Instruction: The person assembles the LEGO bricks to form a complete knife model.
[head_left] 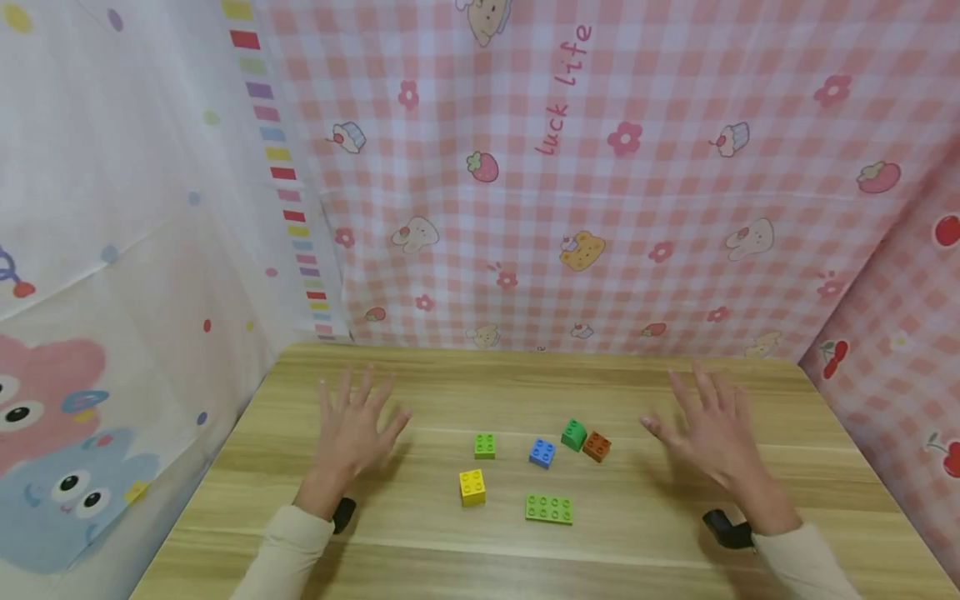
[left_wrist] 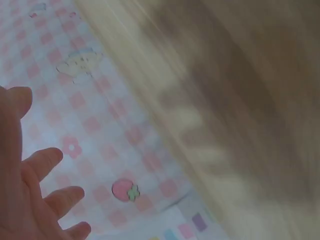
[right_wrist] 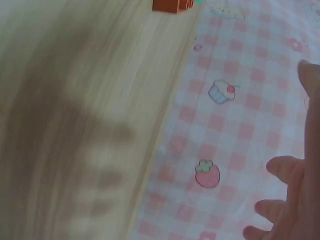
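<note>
Building blocks on one wooden tabletop [head_left: 420,562]: six in total. By colour: one yellow block [head_left: 472,488], one blue block [head_left: 542,453], one dark green block [head_left: 573,435], one brown block [head_left: 597,447] and two light green ones, namely one light green square block [head_left: 485,447] and one light green long block [head_left: 549,509]. Studs visible from where I stand: four each on the yellow, blue, brown and light green square blocks, eight on the light green long block, two on the dark green block. Hands: two, one left hand [head_left: 354,437] and one right hand [head_left: 711,435]. Sleeves: two, one left sleeve [head_left: 283,552] and one right sleeve [head_left: 804,562].
</note>
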